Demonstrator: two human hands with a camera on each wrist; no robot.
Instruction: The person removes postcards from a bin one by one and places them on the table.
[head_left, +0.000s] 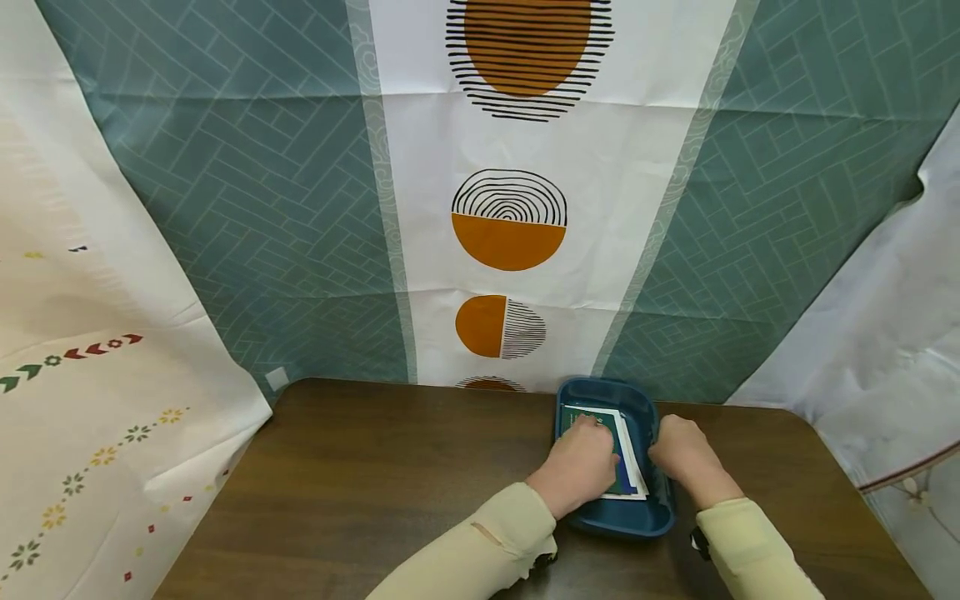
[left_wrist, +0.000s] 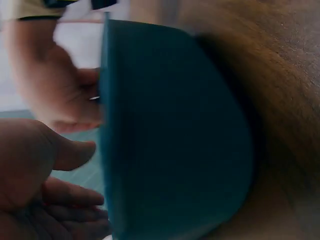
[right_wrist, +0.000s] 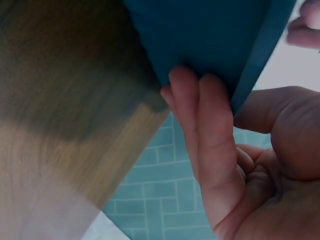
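A dark blue tray [head_left: 643, 518] sits on the brown wooden worktop [head_left: 375, 483], toward its far right portion, close to the patterned backdrop cloth [head_left: 262, 208]. Inside the tray lies a stack of cards [head_left: 627, 467]: the top card is green and blue with a white-edged sheet beneath it.

The left hand [head_left: 581, 462] lies over the stack, palm down, covering the near and left part of the top card. In the left wrist view its fingers [left_wrist: 70, 197] are straight and lie close together inside the tray, beside the tray's outer wall [left_wrist: 175, 140], with the thumb [left_wrist: 70, 152] set apart from them. Whether they bear on the card cannot be told from that view.

The right hand [head_left: 681, 457] is at the tray's right rim. The right wrist view shows its fingers [right_wrist: 205, 135] pressed together against the outside of the tray wall [right_wrist: 210, 30], and the thumb [right_wrist: 280, 115] on the inner side of the rim, so the rim is pinched between them.

Both forearms carry pale yellow sleeves [head_left: 480, 550]. A dark band [head_left: 701, 543] shows at the right wrist.
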